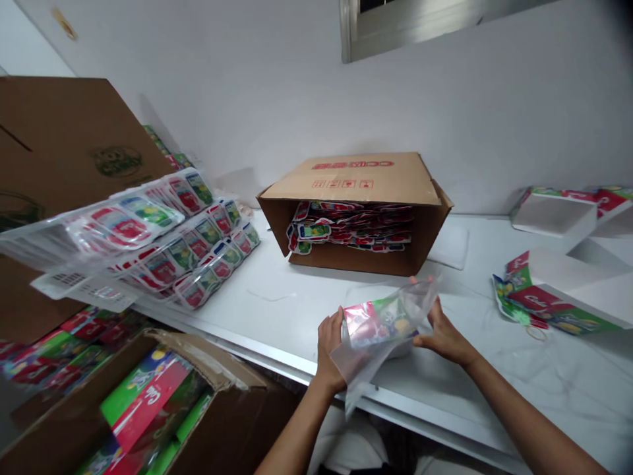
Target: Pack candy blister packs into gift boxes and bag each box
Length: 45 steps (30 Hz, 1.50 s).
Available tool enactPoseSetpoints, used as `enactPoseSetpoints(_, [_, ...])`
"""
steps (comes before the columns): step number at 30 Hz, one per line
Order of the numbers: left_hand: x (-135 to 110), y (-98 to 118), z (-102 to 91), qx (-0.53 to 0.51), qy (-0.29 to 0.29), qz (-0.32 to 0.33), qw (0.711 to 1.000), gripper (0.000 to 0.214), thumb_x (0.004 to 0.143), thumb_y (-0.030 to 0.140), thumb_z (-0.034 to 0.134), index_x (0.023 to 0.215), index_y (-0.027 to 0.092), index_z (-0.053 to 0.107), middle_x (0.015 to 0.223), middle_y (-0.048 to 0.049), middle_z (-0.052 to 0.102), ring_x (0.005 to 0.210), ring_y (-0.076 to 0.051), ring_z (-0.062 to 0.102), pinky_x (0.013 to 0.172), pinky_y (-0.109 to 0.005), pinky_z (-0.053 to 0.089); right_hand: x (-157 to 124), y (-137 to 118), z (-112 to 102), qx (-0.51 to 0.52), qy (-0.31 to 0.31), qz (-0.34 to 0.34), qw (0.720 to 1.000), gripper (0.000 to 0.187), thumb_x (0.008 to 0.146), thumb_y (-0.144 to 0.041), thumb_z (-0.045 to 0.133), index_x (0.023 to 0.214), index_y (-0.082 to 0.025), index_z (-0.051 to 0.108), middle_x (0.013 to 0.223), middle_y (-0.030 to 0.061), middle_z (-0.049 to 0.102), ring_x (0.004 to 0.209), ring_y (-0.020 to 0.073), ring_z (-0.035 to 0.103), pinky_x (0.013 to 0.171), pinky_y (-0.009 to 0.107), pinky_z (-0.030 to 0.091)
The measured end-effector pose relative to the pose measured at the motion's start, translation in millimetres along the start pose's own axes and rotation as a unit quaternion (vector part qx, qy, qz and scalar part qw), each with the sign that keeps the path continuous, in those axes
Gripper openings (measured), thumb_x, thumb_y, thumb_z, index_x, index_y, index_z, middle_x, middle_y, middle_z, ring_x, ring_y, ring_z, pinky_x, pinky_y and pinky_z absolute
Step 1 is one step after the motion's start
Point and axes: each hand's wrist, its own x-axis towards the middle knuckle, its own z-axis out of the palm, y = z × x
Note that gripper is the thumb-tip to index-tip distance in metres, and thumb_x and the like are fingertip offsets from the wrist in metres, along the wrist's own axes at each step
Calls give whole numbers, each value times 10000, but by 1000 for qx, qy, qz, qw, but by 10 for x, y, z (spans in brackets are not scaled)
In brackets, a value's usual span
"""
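Observation:
Over the table's front edge, a small red and green printed box (378, 319) sits inside a clear plastic bag (361, 371). My left hand (329, 348) grips its left end, with the thumb side against the printed face and loose film hanging below. At the right end, my right hand (445, 333) has its fingers and thumb around the bag's film. Just beyond my hands, a brown carton (356, 264) lies on its side with its opening toward me. Many red and green sachets (346, 225) are packed in it.
Clear packs of sachets (192, 254) are stacked on the table's left side. An open carton (242, 402) of printed boxes stands below the front edge at left. Opened printed boxes (554, 300) lie at right on the white table (277, 303). A wall rises behind.

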Motion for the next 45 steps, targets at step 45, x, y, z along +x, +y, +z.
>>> enactPoseSetpoints(45, [154,-149,43,-431,-182,-52,882,1374,600,519,837,1506,274,-166,1531,-195,313,1368,-375,395,1100,-596,346,-98,133,266,83,-122,70,987,934,749,-610,674,1500,-252,249,1417,150,486,1286,344,487,1048,521,427])
